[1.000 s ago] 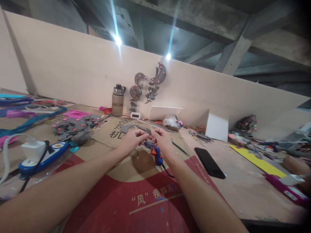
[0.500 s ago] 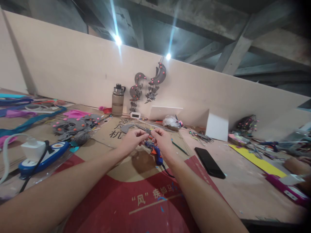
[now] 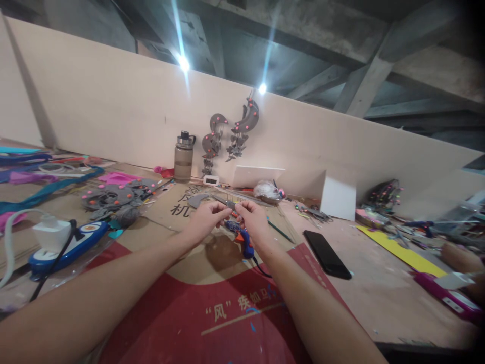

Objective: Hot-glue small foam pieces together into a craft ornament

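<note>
I see a pale partition wall (image 3: 113, 111) behind the cluttered workbench (image 3: 379, 288). Overhead, bare concrete beams (image 3: 364, 86) carry two glaring lamps (image 3: 184, 62)

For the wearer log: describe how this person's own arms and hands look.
Both forearms are bare all the way to the picture's lower edge: no sleeves, gloves or watch show. The left hand and right hand carry no visible rings or markings, and their fingers are uncovered. Nails are too small to judge.
</note>
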Demonstrator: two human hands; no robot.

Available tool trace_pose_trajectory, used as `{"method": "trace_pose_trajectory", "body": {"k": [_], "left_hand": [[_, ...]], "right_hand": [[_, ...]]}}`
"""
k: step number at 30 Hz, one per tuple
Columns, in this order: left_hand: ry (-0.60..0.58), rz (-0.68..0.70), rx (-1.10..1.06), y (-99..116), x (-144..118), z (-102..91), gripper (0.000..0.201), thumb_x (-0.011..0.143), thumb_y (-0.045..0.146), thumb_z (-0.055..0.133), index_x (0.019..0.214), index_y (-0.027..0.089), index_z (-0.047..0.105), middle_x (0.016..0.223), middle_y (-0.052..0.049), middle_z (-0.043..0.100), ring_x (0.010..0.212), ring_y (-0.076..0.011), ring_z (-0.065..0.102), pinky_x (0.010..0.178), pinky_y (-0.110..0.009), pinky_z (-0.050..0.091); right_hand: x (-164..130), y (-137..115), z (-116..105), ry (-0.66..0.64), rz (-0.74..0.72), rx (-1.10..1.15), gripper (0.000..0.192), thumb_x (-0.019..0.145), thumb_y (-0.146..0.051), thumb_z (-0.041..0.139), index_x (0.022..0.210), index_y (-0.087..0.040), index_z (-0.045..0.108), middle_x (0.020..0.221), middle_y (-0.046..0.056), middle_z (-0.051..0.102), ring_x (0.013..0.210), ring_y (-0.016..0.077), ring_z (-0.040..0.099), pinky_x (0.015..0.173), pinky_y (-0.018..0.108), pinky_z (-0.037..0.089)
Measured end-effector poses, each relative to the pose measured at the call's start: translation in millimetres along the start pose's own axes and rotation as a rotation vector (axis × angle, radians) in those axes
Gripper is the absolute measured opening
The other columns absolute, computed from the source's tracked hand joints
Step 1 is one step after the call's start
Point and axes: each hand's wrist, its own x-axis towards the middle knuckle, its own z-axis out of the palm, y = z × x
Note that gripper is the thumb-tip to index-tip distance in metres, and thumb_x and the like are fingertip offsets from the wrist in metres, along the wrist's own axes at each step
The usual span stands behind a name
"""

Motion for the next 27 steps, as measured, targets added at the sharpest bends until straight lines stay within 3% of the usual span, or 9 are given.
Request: {"method": "trace_pose_trajectory", "body": {"k": [27], "left_hand": [[-0.035, 0.007, -0.009, -2.4, 1.1, 0.4, 0.036, 0.074, 0.051, 0.059, 0.071, 0.015, 0.058, 0.058, 0.002, 0.054, 0.052, -0.0101, 0.048, 0.052, -0.023, 0.038]], "right_hand": [[1.3, 2.7, 0.1, -0.002, -0.021, -0.028, 0.022, 0.069, -0.040, 0.060, 0.070, -0.019, 0.056, 0.052, -0.004, 0.052, 0.048, 0.0097, 0.046, 0.045, 0.021, 0.033]]}}
